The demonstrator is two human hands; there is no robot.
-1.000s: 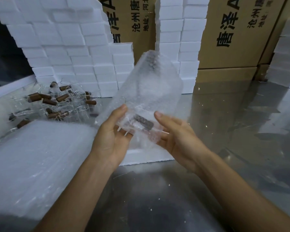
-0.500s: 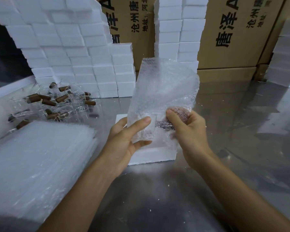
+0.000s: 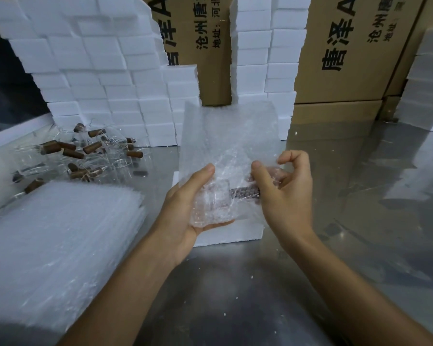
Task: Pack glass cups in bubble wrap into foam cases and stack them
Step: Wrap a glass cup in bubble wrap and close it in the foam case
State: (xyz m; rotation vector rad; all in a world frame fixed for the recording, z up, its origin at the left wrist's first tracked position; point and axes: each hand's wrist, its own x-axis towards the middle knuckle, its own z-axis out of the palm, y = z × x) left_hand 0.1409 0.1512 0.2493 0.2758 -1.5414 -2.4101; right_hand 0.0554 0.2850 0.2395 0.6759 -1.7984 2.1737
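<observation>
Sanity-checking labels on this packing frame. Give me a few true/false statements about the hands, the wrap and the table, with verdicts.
1. Both hands hold the bubble wrap with a glass cup inside it. True: the left hand cups it from below and the right hand grips the side where the brown handle lies.
2. The wrapped cup already sits inside a closed foam case. False: it is held above a foam case lying on the table.
3. Unwrapped cups with brown handles lie at the left of the table. True.
4. The stack of bubble wrap sheets lies right of the hands. False: it lies to their left.
5. The boxes behind are plastic crates. False: they are cardboard boxes.
</observation>
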